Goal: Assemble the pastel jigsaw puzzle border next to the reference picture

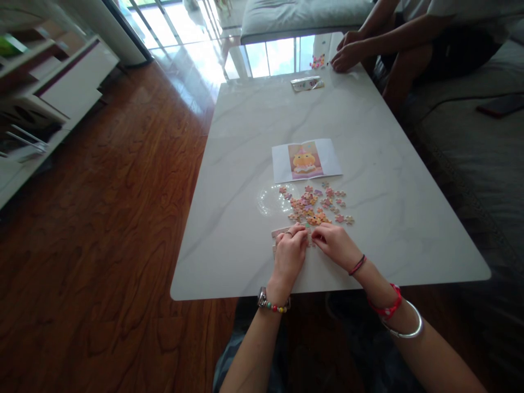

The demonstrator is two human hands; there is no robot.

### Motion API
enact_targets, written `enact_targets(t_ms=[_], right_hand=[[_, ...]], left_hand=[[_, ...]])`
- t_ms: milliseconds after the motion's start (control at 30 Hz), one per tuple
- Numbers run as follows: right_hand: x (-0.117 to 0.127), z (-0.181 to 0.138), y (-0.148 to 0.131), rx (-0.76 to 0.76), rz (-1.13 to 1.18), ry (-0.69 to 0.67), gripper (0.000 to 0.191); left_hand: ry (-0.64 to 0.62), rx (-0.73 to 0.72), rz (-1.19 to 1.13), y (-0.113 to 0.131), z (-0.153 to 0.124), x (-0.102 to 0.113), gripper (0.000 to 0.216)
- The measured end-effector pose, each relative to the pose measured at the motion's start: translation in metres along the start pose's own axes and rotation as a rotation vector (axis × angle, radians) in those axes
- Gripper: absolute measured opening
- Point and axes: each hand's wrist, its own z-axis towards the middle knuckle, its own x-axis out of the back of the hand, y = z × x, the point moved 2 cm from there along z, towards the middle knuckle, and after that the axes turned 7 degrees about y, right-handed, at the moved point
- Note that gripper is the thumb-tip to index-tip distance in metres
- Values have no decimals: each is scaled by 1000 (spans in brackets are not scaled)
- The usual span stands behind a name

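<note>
Near the table's front edge, my left hand [291, 248] lies over a partly joined jigsaw puzzle [280, 231], fingers together and pressing on it. Most of the joined part is hidden beneath that hand. Just to the right, my right hand [333, 240] is closed in a pinch at the puzzle's right edge, on what looks like a small jigsaw piece [313, 243] mostly covered by the fingertips. Beyond both hands lies a loose heap of jigsaw pieces [305, 204] in pink, orange and yellow. A creased paper sheet [280, 164] with a printed picture of an orange cartoon figure lies behind the heap.
The marble-patterned white table [237, 180] has rounded front corners. Toward its far end are a clear plastic packet [308, 83] and another pile of small colourful pieces [317, 61]. A second person's hands [347, 52] rest at the far right edge, beside a grey sofa [462, 142].
</note>
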Motion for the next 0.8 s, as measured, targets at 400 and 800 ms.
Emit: enact_targets(t_ms=[400,800], right_hand=[[58,2,99,-313,-211,104,30],[54,8,86,-242,-113,-3,20]], left_hand=[[258,67,-230,-9,16,21,14],[277,32,-150,-9,21,14,16]])
